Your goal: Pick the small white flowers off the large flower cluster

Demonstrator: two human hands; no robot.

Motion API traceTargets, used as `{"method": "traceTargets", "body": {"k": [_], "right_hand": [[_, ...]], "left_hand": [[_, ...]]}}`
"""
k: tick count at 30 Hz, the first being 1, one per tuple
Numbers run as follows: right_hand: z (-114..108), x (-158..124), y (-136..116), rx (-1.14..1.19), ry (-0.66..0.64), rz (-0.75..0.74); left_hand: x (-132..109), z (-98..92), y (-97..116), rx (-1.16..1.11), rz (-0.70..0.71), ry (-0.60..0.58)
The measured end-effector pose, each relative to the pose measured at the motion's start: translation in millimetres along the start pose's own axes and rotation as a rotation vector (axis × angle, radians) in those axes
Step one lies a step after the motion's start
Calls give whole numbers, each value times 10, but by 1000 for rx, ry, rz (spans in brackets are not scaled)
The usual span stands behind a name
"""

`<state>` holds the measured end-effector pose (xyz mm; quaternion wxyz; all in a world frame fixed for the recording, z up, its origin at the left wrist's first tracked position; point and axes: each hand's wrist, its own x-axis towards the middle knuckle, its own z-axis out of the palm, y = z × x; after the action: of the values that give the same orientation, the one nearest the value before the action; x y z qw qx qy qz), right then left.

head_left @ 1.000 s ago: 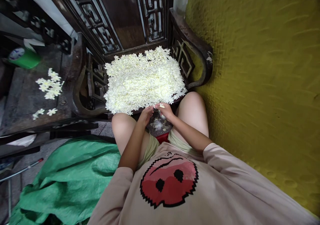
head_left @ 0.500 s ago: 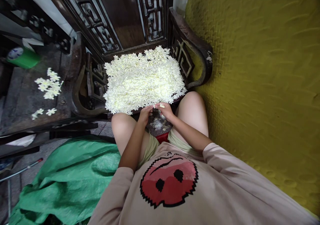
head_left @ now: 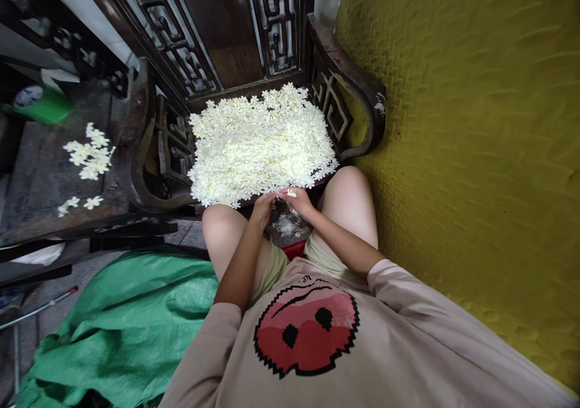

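Note:
A thick spread of small white flowers (head_left: 258, 148) covers the seat of a dark carved wooden chair (head_left: 235, 39). At the front edge of the seat, between my knees, my two hands meet at the fingertips. My left hand (head_left: 263, 208) is closed in a pinch, and what lies between its fingers is too small to make out. My right hand (head_left: 302, 201), also closed, has a white flower (head_left: 292, 193) at its fingers. Below my hands, loose white blossoms (head_left: 287, 223) lie scattered on the speckled floor.
On the left, a dark wooden table (head_left: 27, 178) carries a few white flowers (head_left: 93, 154) and a green round container (head_left: 45, 104). Green sheeting (head_left: 136, 311) lies on the floor at lower left. A textured yellow surface (head_left: 462, 154) rises close on the right.
My right hand has shifted slightly left towards my left hand, with its flower moving along. The flower spread and everything around it look the same.

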<state>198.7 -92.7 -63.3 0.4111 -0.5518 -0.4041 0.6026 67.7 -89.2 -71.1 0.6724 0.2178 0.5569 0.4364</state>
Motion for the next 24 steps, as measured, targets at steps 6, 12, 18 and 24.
{"method": "traceTargets", "body": {"k": [6,12,18,24], "right_hand": [[10,-16,-11,8,28,-3],[-40,33,-4,185,136,107],[-190,137,-45,239,297,252],[-350,412,-369,176,247,150]], "left_hand": [[-47,18,43,-84,-67,-65],[-39,-12,86,-224,-48,-86],[24,-121,259,-208,119,225],[234,-191,799,-110,413,345]]}}
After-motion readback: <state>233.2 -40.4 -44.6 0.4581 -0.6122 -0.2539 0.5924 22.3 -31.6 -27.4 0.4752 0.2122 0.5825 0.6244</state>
